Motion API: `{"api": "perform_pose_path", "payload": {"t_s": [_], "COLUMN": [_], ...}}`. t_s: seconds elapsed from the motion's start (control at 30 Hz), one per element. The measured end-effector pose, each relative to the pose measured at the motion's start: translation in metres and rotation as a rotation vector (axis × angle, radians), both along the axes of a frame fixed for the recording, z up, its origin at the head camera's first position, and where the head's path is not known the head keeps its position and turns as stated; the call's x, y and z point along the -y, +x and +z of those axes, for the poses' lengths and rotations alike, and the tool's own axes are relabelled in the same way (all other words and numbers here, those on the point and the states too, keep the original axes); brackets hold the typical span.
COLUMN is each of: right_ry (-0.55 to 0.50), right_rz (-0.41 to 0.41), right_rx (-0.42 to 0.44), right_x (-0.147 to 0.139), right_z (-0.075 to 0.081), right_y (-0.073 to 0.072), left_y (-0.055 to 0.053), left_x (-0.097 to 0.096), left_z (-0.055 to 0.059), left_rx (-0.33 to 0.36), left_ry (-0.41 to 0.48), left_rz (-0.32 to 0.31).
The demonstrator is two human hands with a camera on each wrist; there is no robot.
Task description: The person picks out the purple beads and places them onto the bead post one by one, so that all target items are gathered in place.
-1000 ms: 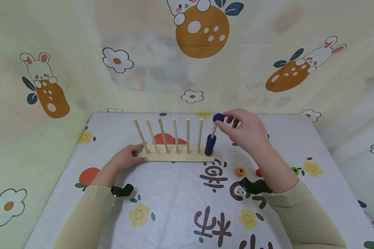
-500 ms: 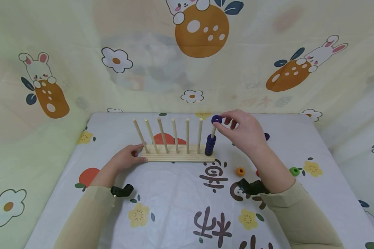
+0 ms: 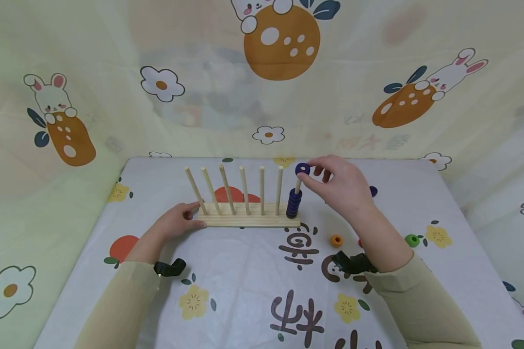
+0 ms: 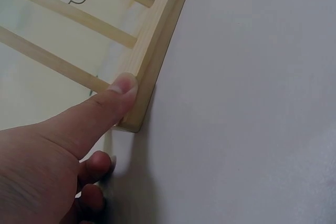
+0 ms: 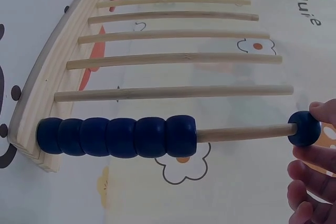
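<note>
A wooden peg rack [image 3: 244, 221] with a row of upright pegs stands on the table. Its rightmost peg carries a stack of several dark blue beads [image 5: 115, 137]; the other pegs are bare. My right hand [image 3: 342, 184] pinches another blue bead [image 5: 304, 128] between thumb and fingers, right at the tip of that same peg. At the rack's left end, my left hand [image 3: 177, 223] grips the base, the thumb pressing its front edge in the left wrist view, where the wooden base [image 4: 152, 56] shows under it.
To the right on the patterned cloth [image 3: 236, 291] lie an orange bead [image 3: 336, 241], a green bead [image 3: 412, 240] and a blue bead [image 3: 373, 191]. A red bead [image 3: 361, 243] is mostly hidden behind the right forearm. A printed curtain [image 3: 209, 97] rises behind the table.
The blue bead in my right hand has turned so its hole shows, and has shifted slightly left and down onto the peg's tip. My left hand stays on the rack.
</note>
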State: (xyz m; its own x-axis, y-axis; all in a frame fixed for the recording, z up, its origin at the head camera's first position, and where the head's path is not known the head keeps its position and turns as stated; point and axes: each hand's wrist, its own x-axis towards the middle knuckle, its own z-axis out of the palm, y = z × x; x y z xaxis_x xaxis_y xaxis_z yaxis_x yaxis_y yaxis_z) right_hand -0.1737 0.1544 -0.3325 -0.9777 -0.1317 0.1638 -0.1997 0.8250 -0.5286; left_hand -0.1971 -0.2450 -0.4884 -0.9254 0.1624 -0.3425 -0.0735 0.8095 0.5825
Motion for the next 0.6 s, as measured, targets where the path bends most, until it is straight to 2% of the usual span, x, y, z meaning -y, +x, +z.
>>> {"api": "perform_pose_path", "payload": {"t_s": [0.2,0.6], "right_ry": [0.000,-0.030], "right_rz": [0.010,0.015], "right_rx": [-0.011,0.014], "right_x": [-0.0011,-0.0046], "right_z": [-0.0010,-0.0031], "right_y": [-0.0008,-0.0031], "left_y": [-0.0016,0.0004], "left_x": [0.0018,0.0010], "left_z": [-0.0037,0.0005], "left_rx": [0.000,0.007], "left_ry": [-0.001,-0.006], "left_rz": [0.003,0.010]}}
